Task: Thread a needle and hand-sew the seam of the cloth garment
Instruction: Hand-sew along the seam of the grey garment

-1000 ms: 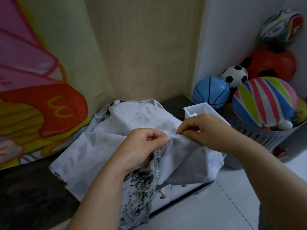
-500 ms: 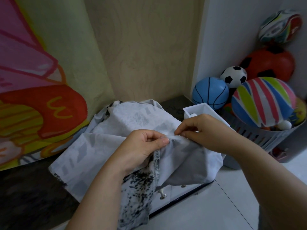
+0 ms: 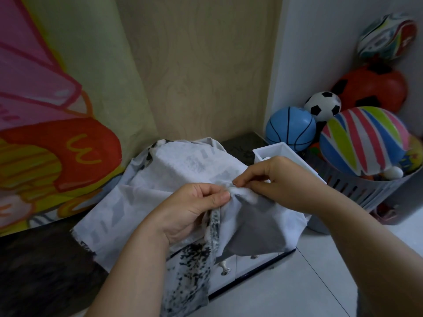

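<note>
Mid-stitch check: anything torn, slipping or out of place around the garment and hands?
Nothing stands out. The left hand and right hand pinch a gathered fold of the grey garment; the rest lies on the dark counter, one speckled part hanging over its edge.

My left hand [image 3: 192, 209] grips a raised fold of the cloth garment [image 3: 183, 165], thumb on top and fingers curled under. My right hand [image 3: 281, 179] pinches the bunched edge just beside the left thumb, the fingertips of the two hands nearly touching. I cannot make out a needle or thread. The garment lies spread over the dark counter [image 3: 34, 259] and hangs off its front edge. A white box [image 3: 281, 149] sits behind my right hand, and a basket [image 3: 366, 188] of balls stands to the right.
</note>
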The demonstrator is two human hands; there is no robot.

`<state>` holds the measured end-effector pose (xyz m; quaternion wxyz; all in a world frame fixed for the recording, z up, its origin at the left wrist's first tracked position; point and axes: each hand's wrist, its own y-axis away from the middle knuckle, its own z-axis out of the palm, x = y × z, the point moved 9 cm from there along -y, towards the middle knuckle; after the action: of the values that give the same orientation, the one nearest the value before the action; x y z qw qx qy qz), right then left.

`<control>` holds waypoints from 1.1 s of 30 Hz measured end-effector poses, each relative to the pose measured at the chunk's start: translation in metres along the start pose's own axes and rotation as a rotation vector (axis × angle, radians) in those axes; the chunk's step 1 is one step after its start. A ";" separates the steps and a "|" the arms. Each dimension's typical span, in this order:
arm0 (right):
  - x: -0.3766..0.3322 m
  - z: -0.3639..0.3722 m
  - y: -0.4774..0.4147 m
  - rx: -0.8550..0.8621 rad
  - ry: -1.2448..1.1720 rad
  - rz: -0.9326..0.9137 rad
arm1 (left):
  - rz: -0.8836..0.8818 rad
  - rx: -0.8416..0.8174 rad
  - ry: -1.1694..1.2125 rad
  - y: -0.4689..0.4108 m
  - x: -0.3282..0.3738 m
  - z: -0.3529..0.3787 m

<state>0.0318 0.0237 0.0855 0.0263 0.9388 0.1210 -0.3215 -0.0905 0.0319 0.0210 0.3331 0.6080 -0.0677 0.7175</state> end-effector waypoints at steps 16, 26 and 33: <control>-0.022 0.003 0.002 0.181 -0.200 -0.082 | 0.112 0.179 0.004 -0.013 0.005 -0.007; 0.010 -0.051 0.020 0.755 -1.063 0.047 | 0.099 0.382 -0.179 -0.014 0.002 -0.026; 0.016 -0.042 0.018 0.548 -1.208 0.183 | 0.142 0.403 -0.232 -0.015 0.007 -0.030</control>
<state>0.0735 0.0149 0.1081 -0.1230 0.5731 -0.0812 -0.8061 -0.1077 0.0610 0.0148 0.1440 0.7341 -0.0035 0.6636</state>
